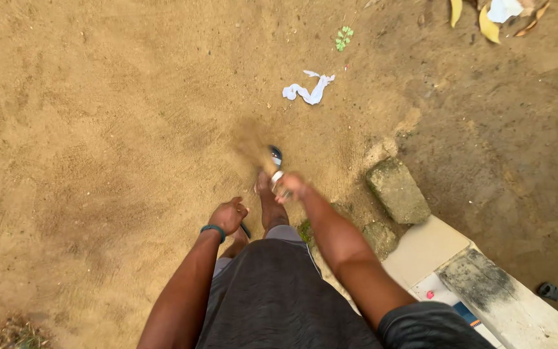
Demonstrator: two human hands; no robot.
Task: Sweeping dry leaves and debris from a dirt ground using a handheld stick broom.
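I stand on loose brown sand (pixel 98 129) and look down at my own legs and dark shorts. My right hand (pixel 290 187) is closed around a small silvery round container (pixel 277 176), held out over my forward foot in a dark sandal (pixel 275 155). A blurred puff of sand (pixel 252 143) hangs just left of the container. My left hand (pixel 228 216) is curled into a loose fist beside my knee and holds nothing I can see. A teal band (pixel 212 229) circles that wrist.
A crumpled white scrap (pixel 309 90) lies on the sand ahead, with a small green seedling (pixel 343 37) beyond it. A stone block (pixel 398 191) and a smaller stone (pixel 380 238) sit to the right, by a pale concrete step (pixel 508 300). Yellow leaves (pixel 489 27) lie at the top right.
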